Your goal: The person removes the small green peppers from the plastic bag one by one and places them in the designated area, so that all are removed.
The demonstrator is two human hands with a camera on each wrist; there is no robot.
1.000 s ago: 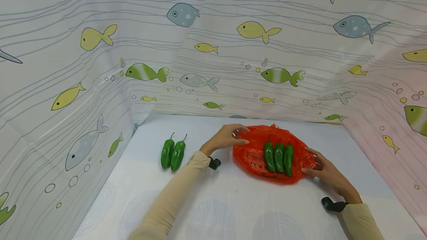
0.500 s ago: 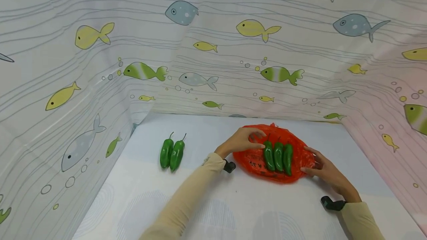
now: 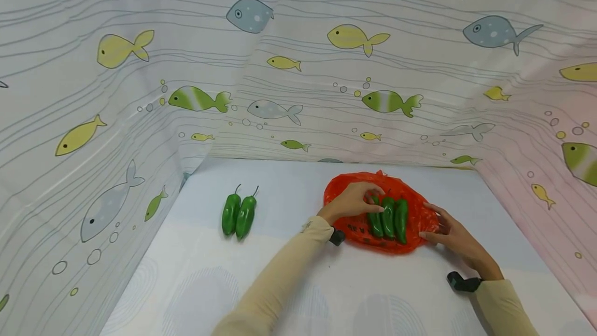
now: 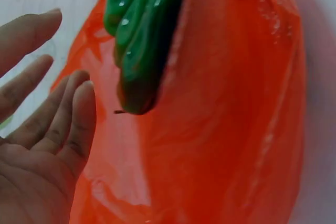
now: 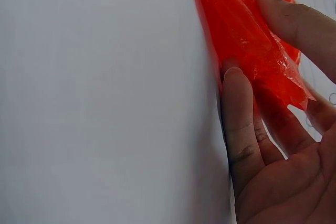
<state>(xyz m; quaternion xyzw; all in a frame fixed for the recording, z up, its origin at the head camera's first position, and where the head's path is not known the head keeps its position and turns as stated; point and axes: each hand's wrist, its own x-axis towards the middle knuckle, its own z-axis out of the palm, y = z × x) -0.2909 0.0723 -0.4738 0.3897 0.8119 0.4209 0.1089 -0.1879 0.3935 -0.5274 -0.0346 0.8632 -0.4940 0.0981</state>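
Three green peppers lie side by side on a red plastic bag. Over the leftmost pepper's upper part is my left hand, thumb and fingers spread; the left wrist view shows this hand beside the peppers with a gap between. At the bag's right end my right hand holds the plastic. In the right wrist view the thumb of that hand is on top of the bag, with other fingers beneath it.
Two more green peppers lie together on the white table to the left. Fish-printed sheeting rises behind the table and along both sides.
My left hand has moved right across the bag, from its left edge to the leftmost pepper. The right hand has stayed at the bag's right end.
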